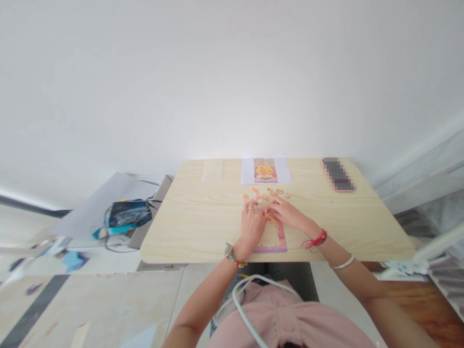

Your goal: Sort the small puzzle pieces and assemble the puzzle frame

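A partly assembled jigsaw puzzle (282, 239) with a pink and purple edge lies near the table's front side. Over its left part rests my left hand (253, 224), fingers spread and bent toward the tabletop. My right hand (286, 212) comes in from the right, its fingertips pinched at the puzzle's upper edge on what looks like a small jigsaw piece, mostly hidden. The fingertips of both hands meet there. Loose jigsaw pieces (275, 192), orange and pink, are scattered just beyond my fingers.
Behind the pieces lies a white sheet (248, 171) with a printed picture (266, 170) of a yellow figure. A clear flat sheet (212, 170) is at the back left, a phone (339, 175) at the back right. Left of the table (188, 212) sits a dark bag (129, 213).
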The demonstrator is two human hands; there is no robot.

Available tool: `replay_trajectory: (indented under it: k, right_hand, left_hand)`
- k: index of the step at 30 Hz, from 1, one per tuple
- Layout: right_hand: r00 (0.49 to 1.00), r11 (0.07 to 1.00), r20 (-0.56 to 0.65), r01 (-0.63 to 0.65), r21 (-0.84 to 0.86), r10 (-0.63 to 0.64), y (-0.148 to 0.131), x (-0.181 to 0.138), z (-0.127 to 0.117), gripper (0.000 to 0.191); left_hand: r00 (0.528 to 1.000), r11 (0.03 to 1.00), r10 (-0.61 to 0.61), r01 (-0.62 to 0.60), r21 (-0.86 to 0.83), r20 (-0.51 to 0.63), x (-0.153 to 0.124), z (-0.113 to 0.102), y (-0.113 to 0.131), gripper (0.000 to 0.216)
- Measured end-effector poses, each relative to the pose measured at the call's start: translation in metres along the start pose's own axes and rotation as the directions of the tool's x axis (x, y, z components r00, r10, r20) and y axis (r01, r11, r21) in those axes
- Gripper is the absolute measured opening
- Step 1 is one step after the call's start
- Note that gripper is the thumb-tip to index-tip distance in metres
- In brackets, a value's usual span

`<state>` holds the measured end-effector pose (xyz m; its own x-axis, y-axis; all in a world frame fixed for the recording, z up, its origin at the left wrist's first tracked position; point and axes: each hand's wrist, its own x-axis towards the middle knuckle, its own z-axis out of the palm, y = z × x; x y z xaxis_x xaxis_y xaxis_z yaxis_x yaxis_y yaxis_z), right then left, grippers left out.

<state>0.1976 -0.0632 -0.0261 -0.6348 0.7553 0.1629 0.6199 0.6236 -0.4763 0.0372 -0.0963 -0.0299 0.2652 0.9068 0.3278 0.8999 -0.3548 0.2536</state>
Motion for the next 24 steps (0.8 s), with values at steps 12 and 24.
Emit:
replay_trajectory:
  k: [12,24]
  right_hand:
    - [0.999,0.977,-0.037,-0.012,-0.214,0.004,-0.023,-0.015,0.010,0.008]
    - [0.981,0.978,-0.174,-0.111,-0.177,0.080,-0.040,-0.007,0.033,0.010]
  left_hand:
    - [0.998,0.993,0.055,-0.056,-0.105,-0.017,-0.020,-0.014,-0.010,0.014]
    - [0.996,0.996,0.047,-0.052,-0.070,-0.069,-0.035,-0.013,-0.028,0.006]
